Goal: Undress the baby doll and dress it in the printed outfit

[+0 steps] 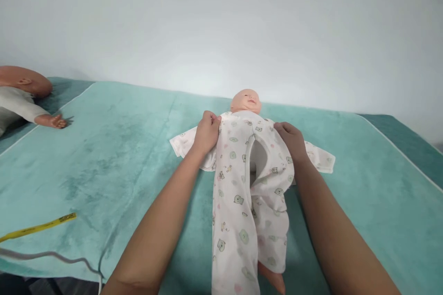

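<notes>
A baby doll [246, 101] lies on its back, its head toward the wall. It wears a white printed top whose sleeves [320, 156] spread out to both sides. White baby pants [235, 179] with a green animal print and an open crotch lie over its front. My left hand [207, 132] pinches the waistband at its left corner, and my right hand [291, 139] grips the right side of the waistband. One doll foot [272, 279] shows below the right pant leg. The other foot is hidden.
The doll rests on a teal cloth [138, 147] that covers the table up to the white wall [207, 32]. Another doll [24, 97] lies at the far left. A yellow strap [38, 227] and a pale cord [51, 255] are at the lower left.
</notes>
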Demonstrator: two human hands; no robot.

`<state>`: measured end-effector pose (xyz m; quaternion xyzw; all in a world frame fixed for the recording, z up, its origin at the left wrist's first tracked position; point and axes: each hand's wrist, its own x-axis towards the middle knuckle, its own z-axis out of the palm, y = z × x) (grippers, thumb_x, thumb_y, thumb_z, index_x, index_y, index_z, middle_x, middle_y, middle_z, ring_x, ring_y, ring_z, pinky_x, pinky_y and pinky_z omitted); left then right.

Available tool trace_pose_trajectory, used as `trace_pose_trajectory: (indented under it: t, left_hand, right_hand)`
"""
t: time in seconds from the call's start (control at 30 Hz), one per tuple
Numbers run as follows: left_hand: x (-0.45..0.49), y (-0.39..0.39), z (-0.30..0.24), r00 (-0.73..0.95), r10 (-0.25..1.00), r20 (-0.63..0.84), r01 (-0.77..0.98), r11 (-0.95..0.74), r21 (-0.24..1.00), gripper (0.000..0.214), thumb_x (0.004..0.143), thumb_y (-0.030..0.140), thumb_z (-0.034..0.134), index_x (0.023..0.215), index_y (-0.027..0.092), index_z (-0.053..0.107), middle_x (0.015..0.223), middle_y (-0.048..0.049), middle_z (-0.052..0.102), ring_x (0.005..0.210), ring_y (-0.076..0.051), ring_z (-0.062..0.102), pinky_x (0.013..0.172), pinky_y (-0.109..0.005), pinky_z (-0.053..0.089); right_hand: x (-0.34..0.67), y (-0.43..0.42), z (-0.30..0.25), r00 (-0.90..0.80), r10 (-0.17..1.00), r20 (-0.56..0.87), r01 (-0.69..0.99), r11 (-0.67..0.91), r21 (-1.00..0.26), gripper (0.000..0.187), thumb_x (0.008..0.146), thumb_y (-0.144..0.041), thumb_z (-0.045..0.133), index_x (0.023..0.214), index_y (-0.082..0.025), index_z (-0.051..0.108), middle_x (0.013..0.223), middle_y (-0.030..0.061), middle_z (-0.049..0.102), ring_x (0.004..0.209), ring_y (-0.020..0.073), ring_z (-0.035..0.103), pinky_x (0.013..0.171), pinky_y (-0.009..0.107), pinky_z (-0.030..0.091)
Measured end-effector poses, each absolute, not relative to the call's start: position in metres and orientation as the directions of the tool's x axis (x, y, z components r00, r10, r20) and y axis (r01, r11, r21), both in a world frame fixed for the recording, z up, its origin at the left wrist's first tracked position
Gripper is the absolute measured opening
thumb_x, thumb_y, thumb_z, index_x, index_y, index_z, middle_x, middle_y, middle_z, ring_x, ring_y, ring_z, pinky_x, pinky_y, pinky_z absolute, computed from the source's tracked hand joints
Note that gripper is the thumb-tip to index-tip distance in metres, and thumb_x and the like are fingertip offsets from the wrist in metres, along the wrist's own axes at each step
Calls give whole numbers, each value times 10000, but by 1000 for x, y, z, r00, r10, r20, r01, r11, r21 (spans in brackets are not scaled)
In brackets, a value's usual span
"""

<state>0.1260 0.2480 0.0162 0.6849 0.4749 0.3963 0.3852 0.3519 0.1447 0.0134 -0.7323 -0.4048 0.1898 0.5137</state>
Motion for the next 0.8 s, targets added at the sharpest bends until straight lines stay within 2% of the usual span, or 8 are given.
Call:
trace_pose_trajectory:
  t: [0.17,0.3,0.4,0.53,0.67,0.73,0.8]
  left_hand:
    - [135,230,1,196,941,276,401,-333,853,119,886,268,568,809,226,487,787,6,591,743,-164,539,693,-289,384]
    - [127,224,-2,237,897,373,444,-442,780,73,875,201,528,825,209,580,913,-46,621,866,-189,559,796,-317,428]
    - [115,221,2,341,911,230,409,-364,837,163,825,127,482,811,200,627,865,-41,638,840,-188,561,816,-329,436]
    - [98,213,7,475,879,34,358,-228,905,154,743,134,483,753,189,627,694,-3,606,684,-165,550,651,-285,446]
    - [90,207,7,617,776,-127,215,-12,976,151,727,169,500,811,183,625,670,13,597,596,-132,536,546,-240,412]
    - [91,207,6,626,766,-146,147,68,987,122,712,168,535,795,174,625,714,4,621,635,-130,547,566,-233,409]
    - [93,208,6,596,792,-132,128,69,989,115,708,172,562,792,167,641,776,-12,658,696,-143,570,609,-242,424]
  right_hand:
    - [338,141,3,643,707,294,448,-37,-893,278,702,-471,706,769,-209,640,836,20,688,778,180,590,749,315,462]
    - [337,130,2,601,732,321,528,-62,-847,241,745,-443,651,811,-211,650,784,13,672,763,181,583,739,314,456]
    - [344,121,5,558,800,223,564,-168,-809,265,782,-452,605,818,-204,690,763,20,688,751,191,579,712,317,445]
    - [354,110,13,441,897,33,558,-245,-793,285,797,-441,602,863,-203,743,817,37,731,862,245,629,759,349,484]
    - [362,105,14,285,950,-126,397,-236,-887,347,734,-383,703,1036,-218,753,946,45,753,935,281,673,815,393,543]
    - [365,104,13,247,956,-158,303,-231,-925,398,717,-382,734,1081,-222,747,1003,54,753,941,294,688,823,414,565]
    - [365,104,12,246,952,-182,239,-241,-941,412,708,-386,752,1092,-233,746,1026,59,752,946,304,696,816,428,581]
